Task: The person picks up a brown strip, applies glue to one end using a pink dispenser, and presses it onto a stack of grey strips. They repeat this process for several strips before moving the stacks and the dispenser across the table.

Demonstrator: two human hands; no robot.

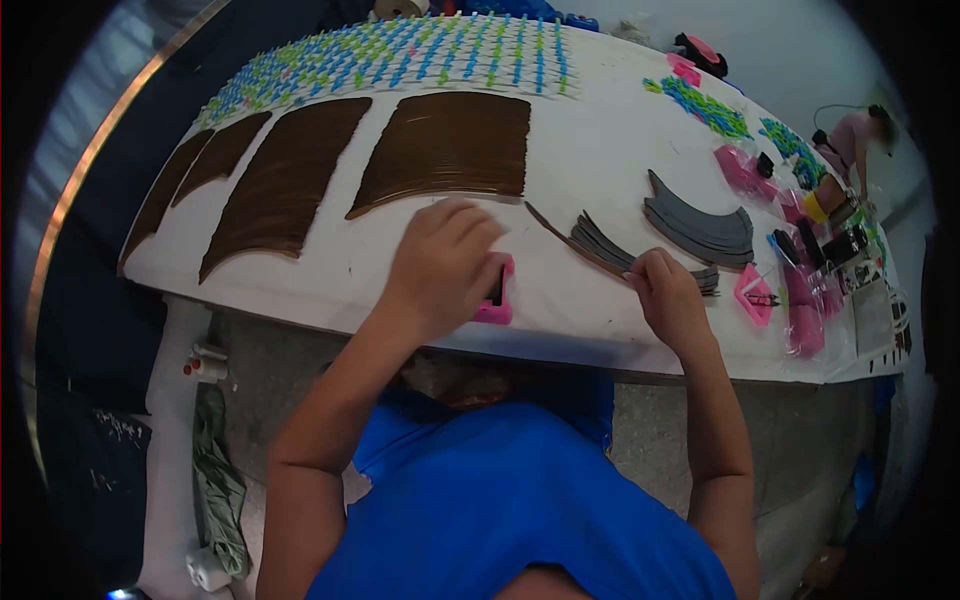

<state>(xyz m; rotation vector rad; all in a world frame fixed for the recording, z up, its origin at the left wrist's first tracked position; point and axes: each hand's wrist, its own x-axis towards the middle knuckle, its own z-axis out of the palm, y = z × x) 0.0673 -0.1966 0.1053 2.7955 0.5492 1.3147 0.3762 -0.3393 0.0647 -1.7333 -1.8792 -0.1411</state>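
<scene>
My left hand (440, 265) hovers over the white table, its fingers bent and smeared by motion. Just under its fingertips lies a small pink-framed tray (496, 312) with a black inside, partly covered by the hand. My right hand (668, 300) is closed in a pinch at the edge of a thin, curved dark strip (560, 235). A small fanned stack of grey curved strips (600, 246) lies beside it, its right part running behind my right hand. Farther right, another pile of grey curved strips (700, 225) rests flat on the table.
Brown sheets of closely laid strips (445, 145) lie across the table's left half. Behind them stand rows of blue and green pegs (400, 60). Pink bags (800, 325), a pink triangular tray (752, 297) and tools fill the right side. Another person (855, 140) bends at far right.
</scene>
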